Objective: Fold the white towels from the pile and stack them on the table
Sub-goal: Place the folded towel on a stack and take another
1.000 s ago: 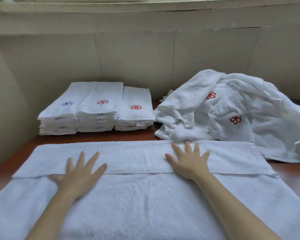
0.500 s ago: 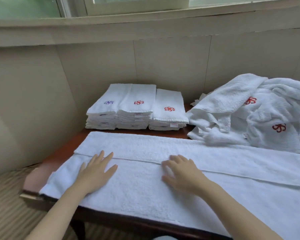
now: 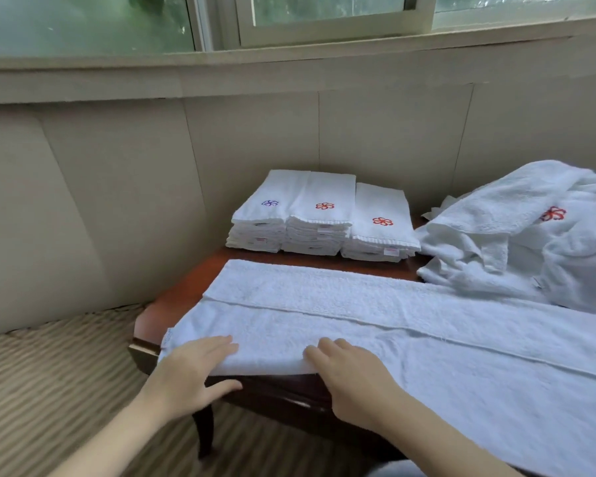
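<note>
Our left hand point(image 3: 193, 370) is pinching the towel point(image 3: 358, 325) at its near edge, thumb underneath. At its three o'clock our right hand point(image 3: 355, 376) is lying on that edge; its grip we cannot tell.

Soft, diffuse daylight enters through the window point(image 3: 324, 15) at the top. Scene moderately bright, with no hard shadows. The glass shows a green, blurred outside view with faint streaky glare. The spread towel point(image 3: 393, 339) reads slightly blue-white, its terry texture washed out in places. Dark shade sits under the front edge of the counter point(image 3: 166, 315) and below the left hand point(image 3: 193, 366). Wide-angle distortion: the window sill point(image 3: 289, 60) and the wall panel seams bow toward the frame edges. Focus is slightly soft overall, and softest along the bottom edge.
</note>
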